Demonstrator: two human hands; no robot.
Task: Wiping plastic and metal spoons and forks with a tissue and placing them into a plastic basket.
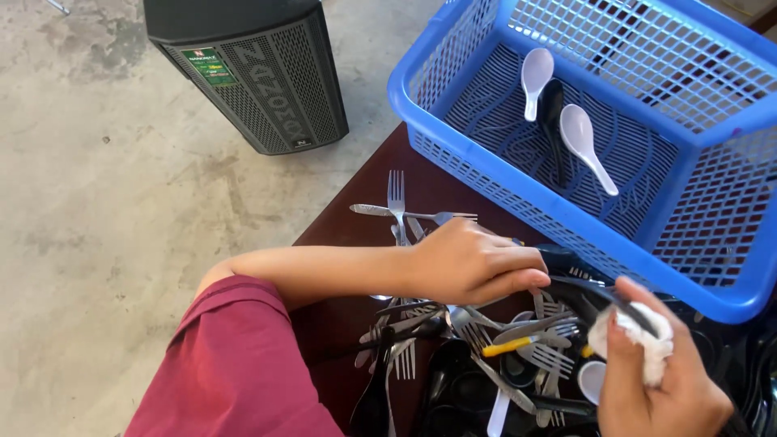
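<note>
left hand (473, 263) curled over cutlery pile (486, 340)

Dark brown table (344, 231) in front of me, standing on grey concrete floor (97, 202). Blue plastic basket (486, 174) sits on the table's far side. Just beside the basket, on its near side: loose heap of metal forks and spoons (453, 332), some black and white plastic spoons mixed in. A few forks (396, 198) lie flat left of the basket, apart from the heap. Black speaker (259, 77) on the floor, left of the basket.
</note>
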